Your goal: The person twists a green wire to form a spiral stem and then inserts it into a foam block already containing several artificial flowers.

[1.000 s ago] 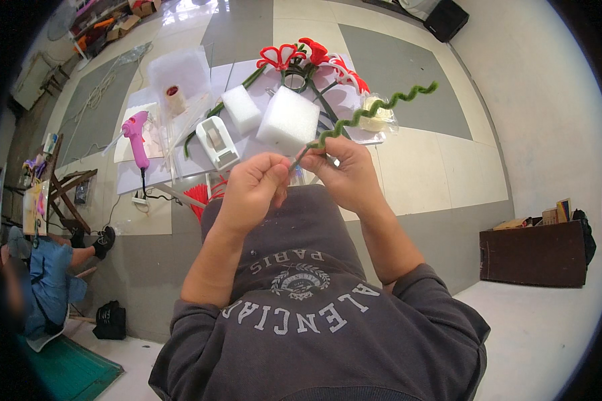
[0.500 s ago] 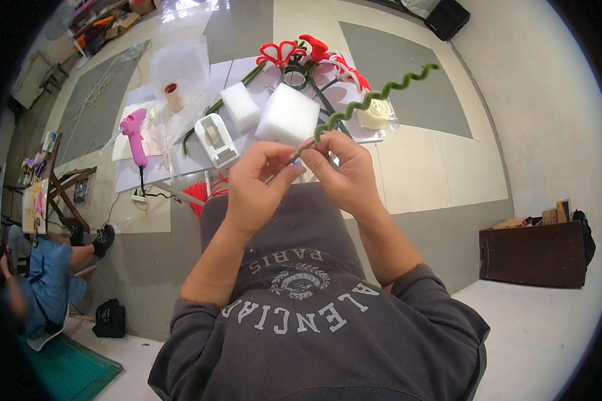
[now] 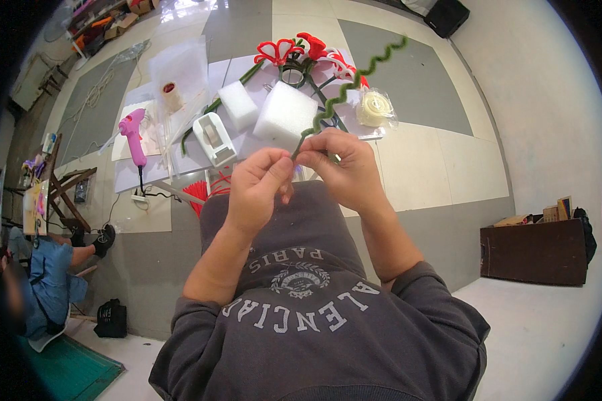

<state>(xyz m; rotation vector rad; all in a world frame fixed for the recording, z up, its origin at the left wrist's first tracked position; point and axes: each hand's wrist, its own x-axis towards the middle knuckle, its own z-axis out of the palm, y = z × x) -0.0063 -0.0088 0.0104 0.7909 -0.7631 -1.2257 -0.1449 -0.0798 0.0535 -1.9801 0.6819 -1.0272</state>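
Both my hands pinch the stem below a wavy, fuzzy green pipe cleaner above my lap, my left hand at the lower part, my right hand just right of it. Beyond them, on a white board, stand two white foam blocks and a white tape dispenser. Red and white fuzzy flowers with green stems lie at the back. A pink glue gun is at the left, with a tape roll near it; a cream roll in plastic is at the right.
Red stems show below the board. At the left a seated person in blue is beside a small wooden table, above a black bag. A dark brown box with items stands by the right wall.
The green pipe cleaner has swung up and leftward to a steeper angle. My fingers have shifted slightly along its stem, still pinching it.
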